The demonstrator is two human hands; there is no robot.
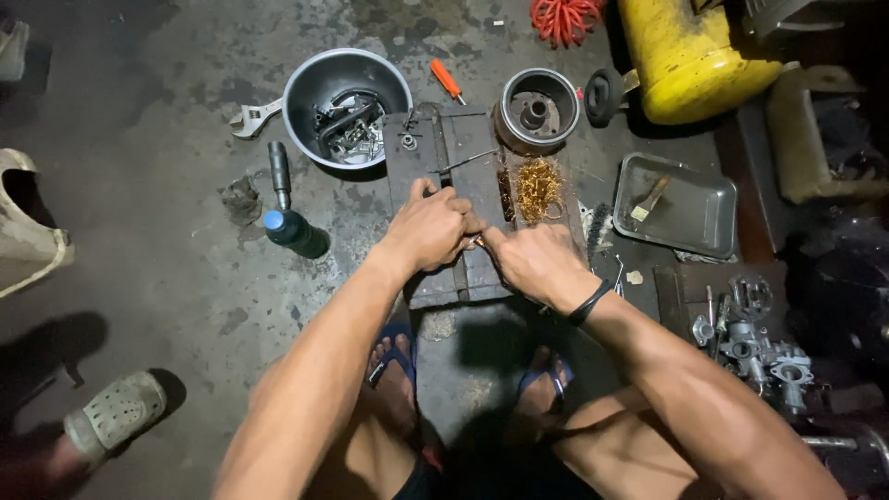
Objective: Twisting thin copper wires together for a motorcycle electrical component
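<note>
My left hand (428, 227) and my right hand (535, 262) meet over a dark metal block (444, 167) on the concrete floor. Both are closed on a small brass-coloured part (477, 241) pinched between the fingertips; its shape is mostly hidden. A black band circles my right wrist. A heap of golden metal shavings (538, 188) lies on the block just beyond my right hand. A thin rod (468, 160) rests across the block.
A steel bowl (310, 83) of parts, a wrench (250, 118), a bottle (294, 231), an orange screwdriver (446, 80), a round drum part (537, 111), a tray with a brush (674, 204), a carburettor (755, 343) and a yellow tank (685, 56) surround me. Another person's sandalled foot (116, 407) is at left.
</note>
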